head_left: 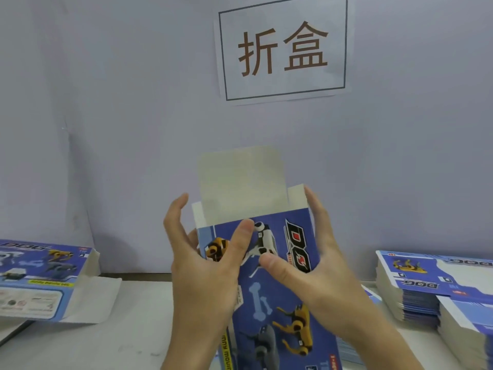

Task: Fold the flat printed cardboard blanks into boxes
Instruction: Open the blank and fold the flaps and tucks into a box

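Note:
I hold a blue printed cardboard box (282,303) upright in front of me, with robot dogs and a bone printed on its face. Its plain top flap (240,180) stands up, with small side flaps beside it. My left hand (205,265) grips the box's left side, thumb pressed on the front face. My right hand (317,263) grips the right side, its thumb also on the front and its fingers along the right edge.
A folded box (40,281) lies on its side on the white table (138,329) at the left, end flaps open. Stacks of flat printed blanks (432,287) sit at the right. A grey wall with a paper sign (282,49) stands close behind.

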The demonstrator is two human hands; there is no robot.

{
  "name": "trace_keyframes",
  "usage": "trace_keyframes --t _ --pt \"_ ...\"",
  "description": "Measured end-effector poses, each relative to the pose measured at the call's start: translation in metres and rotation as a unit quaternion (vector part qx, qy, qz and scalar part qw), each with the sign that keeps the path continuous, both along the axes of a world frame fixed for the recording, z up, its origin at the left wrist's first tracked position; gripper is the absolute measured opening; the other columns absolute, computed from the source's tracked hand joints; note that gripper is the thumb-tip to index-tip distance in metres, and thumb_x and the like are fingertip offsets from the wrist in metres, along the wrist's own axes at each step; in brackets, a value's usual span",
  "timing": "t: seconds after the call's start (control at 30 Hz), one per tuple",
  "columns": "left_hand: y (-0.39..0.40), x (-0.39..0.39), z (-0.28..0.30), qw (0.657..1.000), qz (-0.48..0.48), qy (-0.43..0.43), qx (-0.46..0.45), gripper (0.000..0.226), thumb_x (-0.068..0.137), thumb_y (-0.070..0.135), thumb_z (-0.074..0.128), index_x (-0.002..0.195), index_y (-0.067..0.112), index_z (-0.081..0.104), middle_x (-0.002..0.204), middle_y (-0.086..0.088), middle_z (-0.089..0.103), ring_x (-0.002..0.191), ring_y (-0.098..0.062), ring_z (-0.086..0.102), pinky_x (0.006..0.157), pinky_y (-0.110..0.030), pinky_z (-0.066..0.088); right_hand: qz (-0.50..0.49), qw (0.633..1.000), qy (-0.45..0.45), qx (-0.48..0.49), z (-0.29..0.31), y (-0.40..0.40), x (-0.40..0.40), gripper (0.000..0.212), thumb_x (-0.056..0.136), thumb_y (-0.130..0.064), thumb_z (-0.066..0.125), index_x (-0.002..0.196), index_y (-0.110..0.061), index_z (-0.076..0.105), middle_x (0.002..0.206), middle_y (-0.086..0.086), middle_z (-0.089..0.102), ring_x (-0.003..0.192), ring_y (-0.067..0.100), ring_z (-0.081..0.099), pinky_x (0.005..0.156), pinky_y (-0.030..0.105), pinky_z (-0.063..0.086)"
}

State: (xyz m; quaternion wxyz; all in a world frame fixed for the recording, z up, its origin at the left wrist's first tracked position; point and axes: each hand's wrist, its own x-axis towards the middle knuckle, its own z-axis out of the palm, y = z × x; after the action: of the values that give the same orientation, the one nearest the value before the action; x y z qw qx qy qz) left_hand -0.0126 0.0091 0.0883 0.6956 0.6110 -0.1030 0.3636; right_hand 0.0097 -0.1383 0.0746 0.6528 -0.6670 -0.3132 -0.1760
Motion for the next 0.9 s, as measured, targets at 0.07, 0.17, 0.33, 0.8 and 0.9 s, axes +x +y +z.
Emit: trace_keyframes --t 0.07,0.17,0.33,0.8,0.9 --pt "-0.001 0.0 -0.001 0.999 -0.001 -0.024 0.038 0.07 0.062 0.054 0.072 0.126 0.048 0.044 0.101 0.019 0.071 0.085 -0.01 0.075 0.062 -0.031 0.063 -0.01 1.0 0.009 0.017 0.0 -0.005 0.002 0.1 0.071 -0.044 0.087 0.137 -0.076 0.018 0.127 -0.026 0.063 0.115 0.003 0.065 0.08 0.013 0.055" --pt "-0.004 0.003 -0.004 0.998 -0.008 -0.033 0.045 0.057 0.064 0.053 0.071 0.118 0.044 0.055 0.106 0.016 0.072 0.092 -0.01 0.074 0.064 -0.031 0.063 0.004 1.0 0.007 0.007 0.004 -0.01 0.002 0.091 0.068 -0.038 0.084 0.137 -0.068 0.033 0.123 -0.021 0.067 0.11 0.008 0.069 0.076 0.02 0.059" --pt "-0.001 0.008 -0.009 0.999 0.02 -0.01 0.05 0.042 0.062 0.057 0.071 0.095 0.033 0.065 0.094 0.004 0.073 0.084 -0.021 0.074 0.063 -0.038 0.062 0.024 0.999 0.036 0.007 0.004 -0.006 -0.001 0.054 0.074 -0.027 0.081 0.118 -0.047 0.057 0.099 -0.004 0.076 0.086 0.019 0.076 0.064 0.024 0.06" --pt "-0.005 -0.002 -0.002 0.995 -0.071 0.013 -0.063 0.041 0.097 0.014 0.046 0.104 0.053 0.058 0.093 0.004 0.069 0.076 -0.032 0.062 0.062 -0.049 0.054 -0.048 0.99 0.112 0.076 0.017 -0.003 -0.006 0.043 0.076 -0.042 0.045 0.116 -0.058 0.049 0.068 0.01 0.052 0.055 0.023 0.052 0.049 0.032 0.046" --pt "-0.007 -0.001 -0.002 0.993 -0.094 0.025 -0.063 0.063 0.101 0.007 0.04 0.125 0.066 0.041 0.094 0.022 0.067 0.078 -0.03 0.059 0.066 -0.049 0.056 -0.019 0.992 0.103 0.076 0.016 -0.004 -0.008 0.047 0.076 -0.038 0.043 0.111 -0.064 0.058 0.072 0.008 0.064 0.056 0.024 0.059 0.052 0.034 0.049"
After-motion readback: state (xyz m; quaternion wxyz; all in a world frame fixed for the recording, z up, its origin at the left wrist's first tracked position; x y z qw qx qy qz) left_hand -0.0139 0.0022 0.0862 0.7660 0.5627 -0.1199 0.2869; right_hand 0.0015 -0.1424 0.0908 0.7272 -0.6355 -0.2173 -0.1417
